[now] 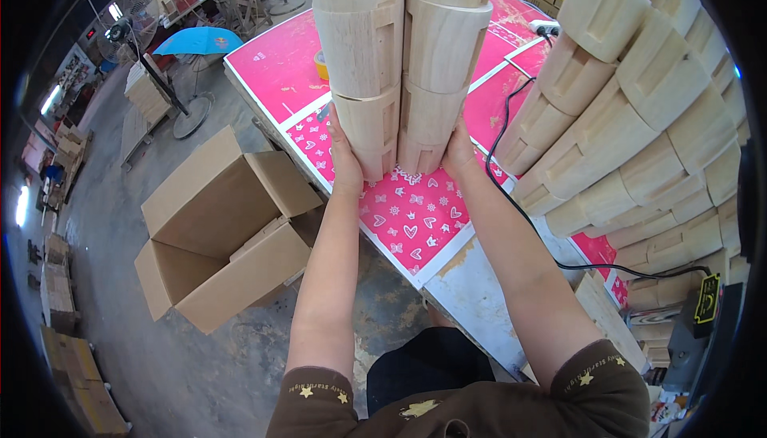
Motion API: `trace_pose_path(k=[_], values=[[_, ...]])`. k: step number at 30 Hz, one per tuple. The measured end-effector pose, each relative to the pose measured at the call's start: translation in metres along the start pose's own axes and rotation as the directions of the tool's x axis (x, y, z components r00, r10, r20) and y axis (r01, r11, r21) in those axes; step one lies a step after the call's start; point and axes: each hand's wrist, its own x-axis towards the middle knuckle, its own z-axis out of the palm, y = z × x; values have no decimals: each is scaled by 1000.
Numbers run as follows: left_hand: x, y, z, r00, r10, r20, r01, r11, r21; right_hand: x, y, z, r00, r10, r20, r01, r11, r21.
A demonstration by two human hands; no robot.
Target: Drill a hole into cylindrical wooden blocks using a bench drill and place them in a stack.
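Two side-by-side stacks of pale wooden pieces stand upright in front of me, a left stack [363,55] and a right stack [443,47]. Each piece has a curved face and a recessed notch; the stack tops run out of view. My left hand [344,153] presses the outer side of the left stack near its base. On the opposite side, my right hand [459,150] clasps the right stack, its fingers mostly hidden behind the wood. Beneath them lies a pink patterned sheet [411,230] covering the table.
Tall rows of similar wooden pieces [639,134] rise at the right. A black cable [506,186] crosses the table beside my right forearm. An open cardboard box [232,230] sits at the left, below the table edge. Yellow tape [321,65] lies behind the left stack.
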Motion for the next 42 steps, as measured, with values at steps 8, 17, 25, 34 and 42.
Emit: trace_pose_path(k=[8, 17, 25, 34, 42], values=[[5, -8, -5, 998, 4, -63, -5, 1000, -21, 3, 1, 4, 1000, -28, -7, 27, 999, -47], [16, -28, -20, 1000, -18, -15, 18, 999, -27, 7, 4, -7, 999, -53, -1, 53, 999, 6], [12, 5, -29, 951, -48, 306, -45, 956, 291, 3, 2, -49, 957, 14, 288, 83, 943, -321], [20, -9, -36, 963, -104, 250, 15, 941, 337, 0, -15, -24, 947, 206, 246, -26, 815, -579], [36, -13, -27, 976, -48, 211, -17, 954, 298, 13, -6, -20, 968, 21, 251, 132, 805, -578]])
